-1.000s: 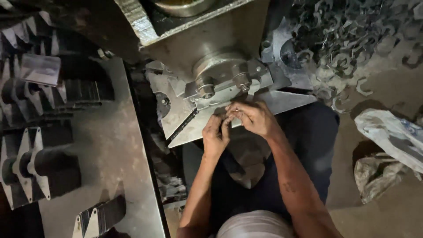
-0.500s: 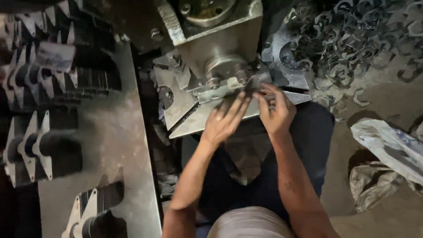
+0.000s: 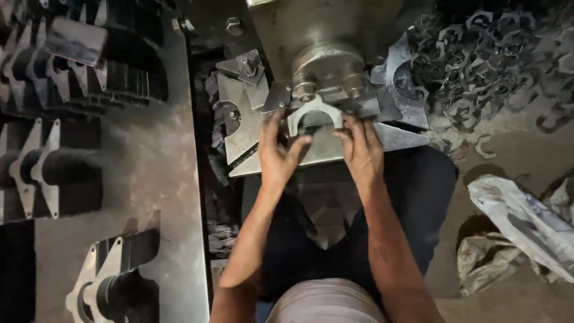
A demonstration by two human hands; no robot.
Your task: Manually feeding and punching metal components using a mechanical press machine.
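A forked metal plate (image 3: 315,115) sits on the press bed (image 3: 335,149), right under the round die (image 3: 327,63). The left hand (image 3: 280,152) and right hand (image 3: 360,149) pinch its two legs, fingers closed on it. Stacked cut plates (image 3: 54,173) line the tabletop (image 3: 149,179) left; scrap pieces (image 3: 478,66) lie heaped right.

Grey metal bracket (image 3: 315,115); dark trousers (image 3: 418,197); white sack (image 3: 526,224).
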